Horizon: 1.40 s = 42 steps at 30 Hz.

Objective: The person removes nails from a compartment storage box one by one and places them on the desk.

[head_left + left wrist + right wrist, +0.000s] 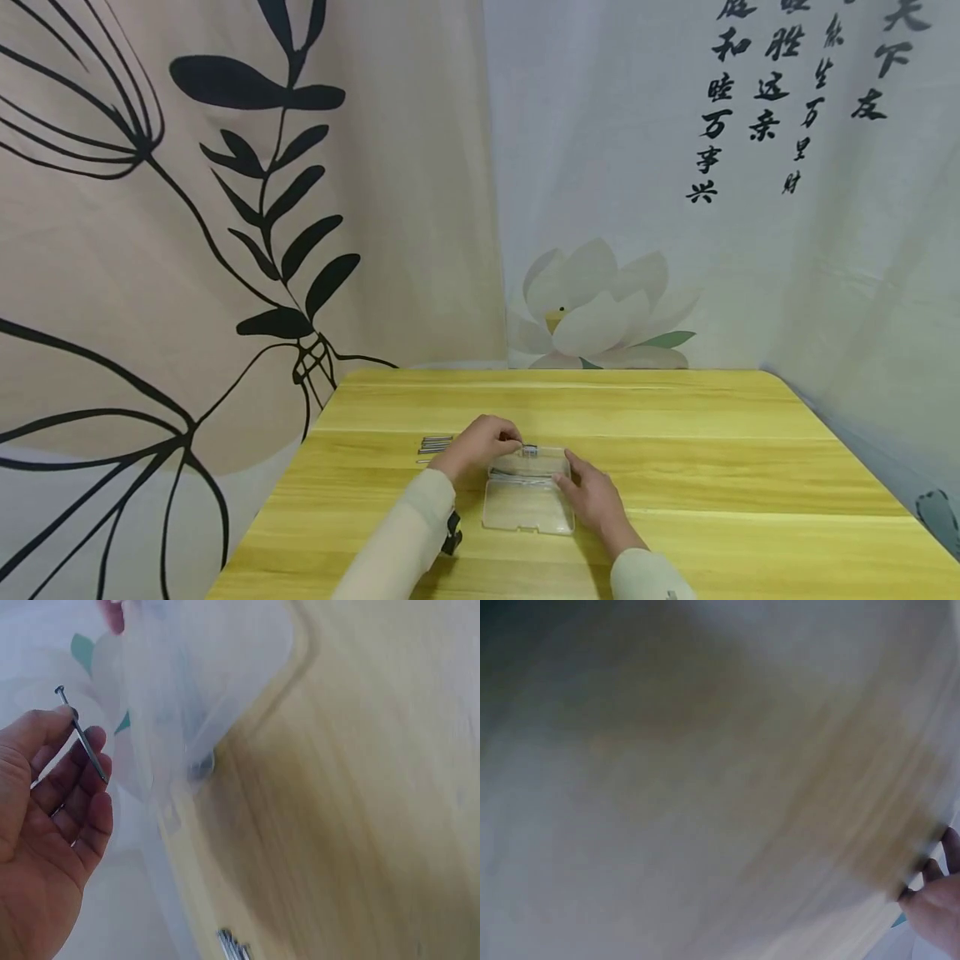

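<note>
The left hand's fingertips [91, 754] are curled in, and with the thumb they pinch a single nail [81, 735] — head up and away from the palm, point buried between the fingertips. Its long axis runs slantwise across the fingers, not along them. In the head view the left hand [480, 443] hangs at the far left corner of the clear plastic box [528, 498], so the nail lies just above and beside the box's far rim, nearer this hand than the other by a wide margin. A small dark bit at that far rim, right off the fingertips, is too small to make out.

The right hand [594, 496] lies against the box's right side, fingers stretched flat toward its far right corner, touching the wall; whether the thumb hooks under the rim cannot be told. The right wrist view shows only a few fingertips [934, 870] at the edge of a blur.

The box stands open, lid and tray lying flat end to end, on the yellow wooden table [675, 450]. Left of the box, past the left hand, a short row of loose nails [435, 444] lies on the table, their long axes pointing toward the box — the same cluster shows at the lower edge of the left wrist view. Printed curtains hang behind the table.
</note>
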Each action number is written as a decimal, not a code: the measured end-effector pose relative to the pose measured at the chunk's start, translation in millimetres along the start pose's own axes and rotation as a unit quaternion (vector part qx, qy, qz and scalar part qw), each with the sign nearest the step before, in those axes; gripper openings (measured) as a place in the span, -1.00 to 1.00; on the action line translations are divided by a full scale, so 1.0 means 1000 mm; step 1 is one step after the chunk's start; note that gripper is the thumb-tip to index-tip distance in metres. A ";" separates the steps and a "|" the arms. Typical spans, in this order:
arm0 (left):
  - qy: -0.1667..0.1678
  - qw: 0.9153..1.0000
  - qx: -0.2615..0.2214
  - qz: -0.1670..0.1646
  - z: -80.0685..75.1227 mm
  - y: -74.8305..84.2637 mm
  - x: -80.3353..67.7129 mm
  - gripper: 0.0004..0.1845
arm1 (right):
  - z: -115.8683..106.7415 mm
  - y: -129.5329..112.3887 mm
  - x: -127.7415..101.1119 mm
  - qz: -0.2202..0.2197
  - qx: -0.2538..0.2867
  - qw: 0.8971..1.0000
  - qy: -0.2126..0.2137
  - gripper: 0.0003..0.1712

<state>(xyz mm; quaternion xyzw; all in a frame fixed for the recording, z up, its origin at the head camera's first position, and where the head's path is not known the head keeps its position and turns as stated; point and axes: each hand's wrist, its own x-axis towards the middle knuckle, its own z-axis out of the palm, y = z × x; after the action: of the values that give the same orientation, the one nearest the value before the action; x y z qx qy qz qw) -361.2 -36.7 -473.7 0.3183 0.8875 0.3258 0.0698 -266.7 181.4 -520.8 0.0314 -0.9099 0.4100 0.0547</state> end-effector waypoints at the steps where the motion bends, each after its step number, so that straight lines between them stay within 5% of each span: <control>1: 0.002 1.000 -0.004 -0.004 -0.003 -0.001 -0.001 -0.83 | 0.000 0.000 0.000 0.001 0.000 1.000 0.000 -0.38; 16: 0.030 0.997 -0.060 -0.042 -0.028 -0.038 -0.025 -0.84 | -0.001 -0.001 -0.001 0.002 0.003 1.000 -0.007 -0.38; 26: 0.043 0.989 -0.121 -0.070 -0.049 -0.066 -0.054 -0.76 | -0.001 -0.001 0.000 0.006 0.003 1.000 -0.009 -0.38; 34: 0.068 0.988 -0.097 -0.098 -0.059 -0.088 -0.071 -0.81 | 0.000 -0.001 0.000 0.002 -0.003 1.000 -0.007 -0.38; 42: 0.075 0.987 -0.088 -0.112 -0.060 -0.094 -0.079 -0.82 | 0.000 -0.002 0.000 -0.001 -0.003 1.000 -0.004 -0.39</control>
<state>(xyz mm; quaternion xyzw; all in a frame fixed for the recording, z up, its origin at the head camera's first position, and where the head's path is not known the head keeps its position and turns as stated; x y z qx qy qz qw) -368.0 -171.9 -492.6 0.1845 0.8880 0.4159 0.0672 -266.8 180.6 -519.2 0.0334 -0.9113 0.4070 0.0516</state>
